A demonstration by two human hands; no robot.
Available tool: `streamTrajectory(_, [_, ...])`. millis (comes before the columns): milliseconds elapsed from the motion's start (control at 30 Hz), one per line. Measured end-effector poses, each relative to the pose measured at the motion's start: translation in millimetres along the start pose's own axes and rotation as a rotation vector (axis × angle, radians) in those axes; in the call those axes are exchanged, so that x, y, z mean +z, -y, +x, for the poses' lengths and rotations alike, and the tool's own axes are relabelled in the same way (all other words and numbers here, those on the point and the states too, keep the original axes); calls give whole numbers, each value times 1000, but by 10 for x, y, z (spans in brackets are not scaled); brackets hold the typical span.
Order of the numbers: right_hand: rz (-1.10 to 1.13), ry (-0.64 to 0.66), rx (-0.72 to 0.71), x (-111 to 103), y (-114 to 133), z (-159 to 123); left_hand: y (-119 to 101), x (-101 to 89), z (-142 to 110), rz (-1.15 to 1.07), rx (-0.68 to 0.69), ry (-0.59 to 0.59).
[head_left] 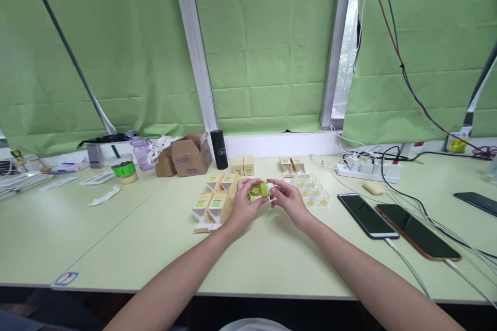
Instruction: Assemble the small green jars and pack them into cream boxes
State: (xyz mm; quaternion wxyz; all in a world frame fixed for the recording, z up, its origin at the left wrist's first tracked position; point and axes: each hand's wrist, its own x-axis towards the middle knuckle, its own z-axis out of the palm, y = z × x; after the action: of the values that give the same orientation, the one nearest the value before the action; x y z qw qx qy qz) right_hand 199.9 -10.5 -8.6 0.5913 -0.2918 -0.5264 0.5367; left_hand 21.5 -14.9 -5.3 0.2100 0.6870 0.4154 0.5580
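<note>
Over the middle of the table, a small yellow-green bottle-like item (256, 191) lies sideways between my hands. My left hand (246, 201) is closed around its green body. The fingers of my right hand (289, 200) pinch the white end (270, 189); whether that is a separate cap I cannot tell. Beside my left hand stand several small cream boxes with green labels (217, 205), their near ends open. Just beyond my right hand sit several clear plastic cups with yellow centres (310, 191). Two more open cream boxes (293, 166) stand behind them.
Closed cream boxes (243, 165), a black cylinder (219, 149) and a cardboard box (192, 155) stand at the back. Two phones (368, 216) with charging cables and a power strip (368, 169) occupy the right. A drink cup (125, 169) and purple bottle (142, 153) are left.
</note>
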Motion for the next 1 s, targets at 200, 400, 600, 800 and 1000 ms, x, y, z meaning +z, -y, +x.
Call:
streamTrajectory(200, [34,10,-6,21,2,-10,2,9,-12,-9,4,-5])
streamTrajectory(400, [54,-11,-19,31,22,-15,-29,12,-17,123,130,-41])
streamTrajectory(600, [84,-50,-37,61,23,-16,-80,-14,-41,339,271,-138])
streamTrajectory(800, [88,-35,-52,90,1,-31,-101,0,-84,367,368,-70])
streamTrajectory(1000, [79,-40,-40,111,-10,-44,-119,19,-126,284,322,15])
